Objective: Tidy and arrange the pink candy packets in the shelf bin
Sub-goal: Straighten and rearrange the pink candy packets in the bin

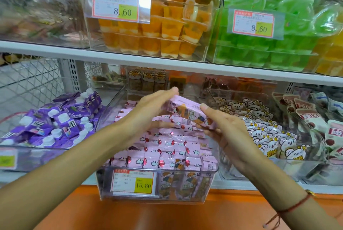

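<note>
A clear plastic shelf bin [211,189] on the lower shelf holds several pink candy packets [167,153] lying in rough rows. Above them a stack of pink packets [187,111] is held tilted between both hands. My left hand [148,112] grips its left end, fingers over the top and thumb underneath. My right hand [222,127] holds the right end, thumb on top and fingers below. A price tag reading 15.80 [132,181] is fixed to the bin's front.
A bin of purple pouches [55,122] stands on the left, and a bin of white bear-print packets [267,137] on the right. Above, clear bins hold orange jelly cups [163,31] and green jelly cups [278,44]. The orange shelf ledge [148,215] runs along the front.
</note>
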`<state>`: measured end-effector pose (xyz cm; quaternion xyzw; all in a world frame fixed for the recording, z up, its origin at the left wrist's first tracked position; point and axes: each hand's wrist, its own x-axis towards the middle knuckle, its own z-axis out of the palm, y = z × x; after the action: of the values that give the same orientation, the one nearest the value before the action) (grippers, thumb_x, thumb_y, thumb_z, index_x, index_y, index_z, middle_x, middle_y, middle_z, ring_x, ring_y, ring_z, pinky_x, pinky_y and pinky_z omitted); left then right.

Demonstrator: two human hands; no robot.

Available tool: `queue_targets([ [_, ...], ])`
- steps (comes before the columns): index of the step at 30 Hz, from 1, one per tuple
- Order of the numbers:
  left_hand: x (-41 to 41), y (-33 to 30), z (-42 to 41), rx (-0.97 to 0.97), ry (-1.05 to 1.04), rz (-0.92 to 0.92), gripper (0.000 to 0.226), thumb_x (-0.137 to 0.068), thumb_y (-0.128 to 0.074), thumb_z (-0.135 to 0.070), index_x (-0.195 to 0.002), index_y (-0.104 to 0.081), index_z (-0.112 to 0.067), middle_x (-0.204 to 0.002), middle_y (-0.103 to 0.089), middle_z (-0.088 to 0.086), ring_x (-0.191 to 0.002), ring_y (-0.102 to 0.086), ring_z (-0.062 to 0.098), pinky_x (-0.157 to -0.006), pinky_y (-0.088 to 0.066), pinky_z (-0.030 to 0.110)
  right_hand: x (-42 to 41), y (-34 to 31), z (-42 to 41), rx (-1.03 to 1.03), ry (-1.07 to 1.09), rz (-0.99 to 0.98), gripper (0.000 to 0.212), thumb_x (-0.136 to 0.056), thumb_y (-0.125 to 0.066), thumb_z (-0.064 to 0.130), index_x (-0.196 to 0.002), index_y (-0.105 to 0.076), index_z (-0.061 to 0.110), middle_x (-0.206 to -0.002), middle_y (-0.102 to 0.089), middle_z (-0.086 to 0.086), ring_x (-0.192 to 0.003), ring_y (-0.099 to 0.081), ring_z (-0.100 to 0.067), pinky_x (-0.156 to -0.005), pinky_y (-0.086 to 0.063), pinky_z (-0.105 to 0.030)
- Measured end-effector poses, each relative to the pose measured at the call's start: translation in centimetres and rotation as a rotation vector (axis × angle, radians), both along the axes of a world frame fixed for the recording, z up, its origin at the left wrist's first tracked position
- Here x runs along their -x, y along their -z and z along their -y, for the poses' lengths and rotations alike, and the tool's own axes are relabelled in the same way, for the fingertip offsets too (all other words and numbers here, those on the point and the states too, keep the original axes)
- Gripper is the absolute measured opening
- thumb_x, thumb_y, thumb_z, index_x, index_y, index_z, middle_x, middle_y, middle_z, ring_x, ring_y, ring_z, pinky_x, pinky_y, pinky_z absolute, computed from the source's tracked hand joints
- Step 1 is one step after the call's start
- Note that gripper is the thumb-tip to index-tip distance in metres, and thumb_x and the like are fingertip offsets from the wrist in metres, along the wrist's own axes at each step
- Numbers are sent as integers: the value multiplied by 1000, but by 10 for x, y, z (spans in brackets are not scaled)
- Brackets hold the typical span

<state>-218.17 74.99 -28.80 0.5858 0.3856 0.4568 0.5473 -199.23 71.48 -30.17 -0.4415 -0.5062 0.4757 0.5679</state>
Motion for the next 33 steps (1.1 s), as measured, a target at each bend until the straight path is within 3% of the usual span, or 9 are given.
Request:
queue_targets([
  [3,3,0,1,-101,82,-2,47,-66,-75,-43,-111,-67,-33,-112,-69,-6,-102,-65,5,-70,-55,21,-1,-2,-1,34,-2,-146,25,-76,-71,33,-74,-69,8,-73,-71,-2,-71,-71,-13,-53,-51,-13],
  [7,-1,8,-3,-88,-11,19,27,-81,-69,-35,-106,-69,-26,-98,-73,-10,-91,-68,1,-66,-54,15,-3,-7,-2,-92,-25,-206,25,-73,-69,31,-89,-67,11,-76,-71,2,-76,-69,-13,-65,-55,-16],
  [11,-4,22,-7,-224,-80,-155,27,-87,-61,-40,-112,-64,-30,-109,-68,-15,-94,-64,-6,-72,-53,14,-6,-5,-8,-133,88,-139,23,-83,-66,15,-104,-65,6,-90,-73,-8,-76,-70,-11,-66,-53,-13],
  [14,6,37,-11,-589,-236,-848,47,-91,-50,-51,-135,-44,-35,-133,-54,-14,-116,-53,6,-90,-47,29,-11,-2,-23,-239,289,31,25,-89,-61,9,-113,-55,4,-95,-68,-6,-69,-68,-2,-64,-52,-12],
  [16,12,47,-13,-675,-256,-1123,50,-95,-42,-51,-140,-38,-31,-139,-49,-9,-122,-47,15,-92,-41,31,-16,0,-34,-316,369,197,26,-90,-61,8,-111,-47,8,-93,-65,-3,-63,-66,4,-61,-51,-11],
  [23,16,62,-20,-571,-111,-1205,49,-98,-26,-52,-133,-49,-26,-139,-48,-7,-128,-37,14,-100,-33,29,-18,-8,-57,-445,238,951,17,-86,-68,15,-101,-61,14,-78,-65,13,-66,-62,9,-62,-48,-9],
  [27,17,62,-21,-572,-114,-1206,49,-98,-26,-52,-134,-49,-26,-141,-47,-8,-129,-36,13,-100,-32,29,-8,-20,-72,-411,16,1296,25,-85,-69,22,-108,-65,14,-90,-67,5,-73,-59,3,-66,-48,-13],
  [30,17,62,-19,-574,-108,-1204,48,-98,-27,-51,-134,-49,-27,-140,-48,-9,-127,-37,13,-98,-32,29,4,-11,-84,-344,-23,1564,22,-87,-66,27,-107,-67,18,-119,-58,-4,-102,-57,-18,-88,-47,-29],
  [33,17,60,-19,-557,-100,-1183,45,-98,-29,-50,-129,-52,-28,-133,-52,-10,-123,-39,13,-93,-33,29,13,3,-88,-265,-100,1765,20,-93,-48,21,-96,-68,19,-116,-64,-2,-107,-56,-22,-96,-37,-35],
])
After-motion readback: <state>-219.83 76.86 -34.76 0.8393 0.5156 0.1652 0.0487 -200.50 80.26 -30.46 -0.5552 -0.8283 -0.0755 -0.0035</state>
